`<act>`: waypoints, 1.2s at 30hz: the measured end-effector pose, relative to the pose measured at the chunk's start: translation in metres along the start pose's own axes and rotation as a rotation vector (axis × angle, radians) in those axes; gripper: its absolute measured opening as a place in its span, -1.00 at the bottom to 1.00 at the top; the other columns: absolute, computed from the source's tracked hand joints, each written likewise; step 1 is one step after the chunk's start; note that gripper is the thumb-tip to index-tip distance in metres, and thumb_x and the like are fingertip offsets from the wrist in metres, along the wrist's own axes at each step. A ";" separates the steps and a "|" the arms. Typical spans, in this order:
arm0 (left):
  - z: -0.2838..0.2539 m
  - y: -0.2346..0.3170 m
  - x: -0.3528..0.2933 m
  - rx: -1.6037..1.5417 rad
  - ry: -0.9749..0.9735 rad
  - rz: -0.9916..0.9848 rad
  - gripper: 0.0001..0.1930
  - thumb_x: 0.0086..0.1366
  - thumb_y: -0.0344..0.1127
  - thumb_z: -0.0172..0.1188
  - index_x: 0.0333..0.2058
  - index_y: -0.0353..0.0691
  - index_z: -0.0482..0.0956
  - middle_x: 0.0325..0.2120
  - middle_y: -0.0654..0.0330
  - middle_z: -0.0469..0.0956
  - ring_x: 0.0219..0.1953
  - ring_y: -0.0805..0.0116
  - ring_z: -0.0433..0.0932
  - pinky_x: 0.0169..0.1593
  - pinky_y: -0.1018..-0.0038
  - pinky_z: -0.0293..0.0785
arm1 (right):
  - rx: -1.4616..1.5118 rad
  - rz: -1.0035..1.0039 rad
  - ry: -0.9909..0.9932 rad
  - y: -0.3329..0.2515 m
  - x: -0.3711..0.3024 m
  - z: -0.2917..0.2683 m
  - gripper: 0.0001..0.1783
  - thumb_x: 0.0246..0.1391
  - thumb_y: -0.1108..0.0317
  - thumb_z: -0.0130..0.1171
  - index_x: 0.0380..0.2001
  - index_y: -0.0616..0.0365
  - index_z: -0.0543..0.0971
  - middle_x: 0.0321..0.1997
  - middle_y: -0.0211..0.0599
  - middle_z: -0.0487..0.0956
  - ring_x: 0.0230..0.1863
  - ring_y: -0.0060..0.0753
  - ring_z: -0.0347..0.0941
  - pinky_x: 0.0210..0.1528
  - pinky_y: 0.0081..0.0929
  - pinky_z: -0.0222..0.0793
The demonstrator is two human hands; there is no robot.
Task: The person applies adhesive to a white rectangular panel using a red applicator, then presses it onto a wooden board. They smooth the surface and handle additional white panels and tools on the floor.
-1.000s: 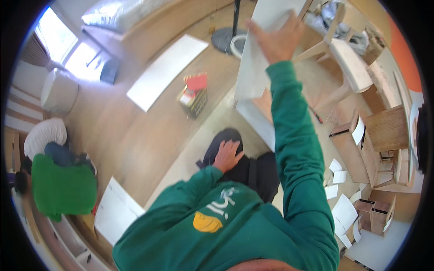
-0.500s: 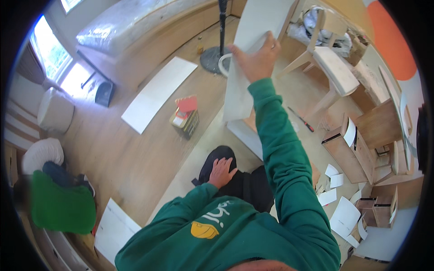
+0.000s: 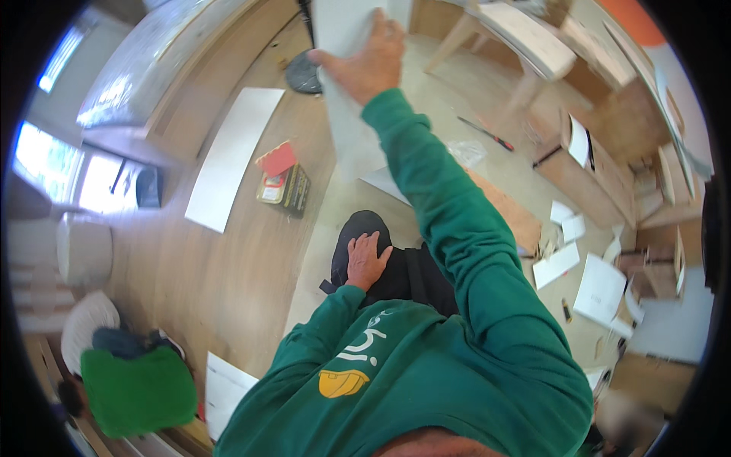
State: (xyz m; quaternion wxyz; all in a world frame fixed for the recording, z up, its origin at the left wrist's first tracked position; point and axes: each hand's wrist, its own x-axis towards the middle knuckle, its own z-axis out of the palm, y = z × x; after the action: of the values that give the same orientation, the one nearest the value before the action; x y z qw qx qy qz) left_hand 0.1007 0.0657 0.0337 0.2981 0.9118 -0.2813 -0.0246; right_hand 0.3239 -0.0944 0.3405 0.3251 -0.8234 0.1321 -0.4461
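My right hand (image 3: pixel 371 59) lies with thumb and fingers spread on the face of a long white panel (image 3: pixel 344 126), arm stretched forward. The thumb reaches the panel's left edge. Under it, part of another pale board (image 3: pixel 386 183) shows behind my sleeve. My left hand (image 3: pixel 367 261) rests on my black-trousered knee, fingers apart, holding nothing. Left of the upright panel stands a dark square tin (image 3: pixel 298 194) with a red piece (image 3: pixel 277 159) on top. Beyond it, a white strip of board (image 3: pixel 232 160) lies on the wooden floor.
A red-handled screwdriver (image 3: pixel 499 139), white offcuts (image 3: pixel 557 265) and small cabinets (image 3: pixel 586 179) are on the right. A chair (image 3: pixel 525 38) stands far right, and a plastic-wrapped mattress (image 3: pixel 152 72) far left. A person in bright green (image 3: pixel 137 392) is at lower left.
The view has turned, so the room appears shifted. My right hand and the white panel now sit further left and higher in the picture. My left hand stays on the knee.
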 end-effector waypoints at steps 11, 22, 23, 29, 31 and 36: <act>0.018 -0.025 -0.001 0.106 -0.224 0.038 -0.48 0.14 -0.16 0.24 0.04 -0.31 0.47 -0.01 -0.05 0.50 0.19 0.02 0.36 0.31 0.02 0.08 | 0.122 0.179 -0.109 -0.014 -0.007 -0.015 0.42 -0.40 -0.14 0.57 0.40 0.35 0.00 0.40 0.36 0.00 0.41 0.34 -0.03 0.37 0.15 0.02; 0.024 -0.037 -0.005 0.163 -0.138 0.113 -0.52 0.12 -0.22 0.20 0.00 -0.35 0.46 -0.04 -0.03 0.48 0.12 -0.01 0.36 0.27 0.00 0.11 | 0.186 0.209 -0.103 -0.014 -0.006 -0.019 0.41 -0.39 -0.03 0.58 0.40 0.34 -0.04 0.41 0.31 -0.03 0.42 0.33 -0.07 0.38 0.18 -0.04; 0.025 -0.037 -0.005 0.126 -0.120 0.145 -0.51 0.13 -0.20 0.21 0.00 -0.35 0.46 -0.03 -0.04 0.48 0.14 -0.01 0.36 0.28 0.00 0.10 | 0.198 0.209 -0.086 -0.014 -0.006 -0.019 0.43 -0.42 -0.03 0.60 0.40 0.34 -0.04 0.41 0.30 -0.03 0.42 0.34 -0.06 0.37 0.21 -0.04; 0.023 -0.030 0.000 0.143 -0.227 0.026 -0.44 0.20 -0.09 0.22 0.09 -0.32 0.43 0.10 -0.09 0.45 0.25 0.00 0.32 0.35 -0.01 0.05 | 0.222 0.215 -0.152 -0.017 -0.002 -0.025 0.39 -0.34 -0.03 0.55 0.41 0.34 -0.06 0.41 0.32 -0.03 0.41 0.35 -0.05 0.39 0.12 -0.03; 0.021 -0.024 0.002 0.109 -0.209 -0.003 -0.43 0.22 -0.08 0.22 0.12 -0.31 0.42 0.08 -0.09 0.47 0.25 0.00 0.33 0.34 -0.01 0.05 | 0.215 0.212 -0.158 -0.018 0.001 -0.028 0.38 -0.34 -0.04 0.55 0.41 0.34 -0.06 0.41 0.33 -0.02 0.42 0.35 -0.04 0.40 0.09 -0.03; 0.009 -0.010 0.003 0.036 -0.138 -0.028 -0.38 0.25 -0.02 0.22 0.17 -0.29 0.41 0.09 -0.07 0.48 0.25 0.01 0.34 0.36 0.00 0.04 | 0.169 0.182 -0.120 -0.018 0.007 -0.026 0.38 -0.31 -0.10 0.52 0.42 0.33 -0.05 0.43 0.34 -0.03 0.45 0.34 -0.06 0.44 0.02 -0.05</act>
State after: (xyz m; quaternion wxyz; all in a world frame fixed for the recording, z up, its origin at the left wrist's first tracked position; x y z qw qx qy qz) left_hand 0.1058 0.0660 0.0213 0.2610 0.9170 -0.2889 -0.0864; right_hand 0.3055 -0.0949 0.3670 0.4395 -0.8029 0.1484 -0.3743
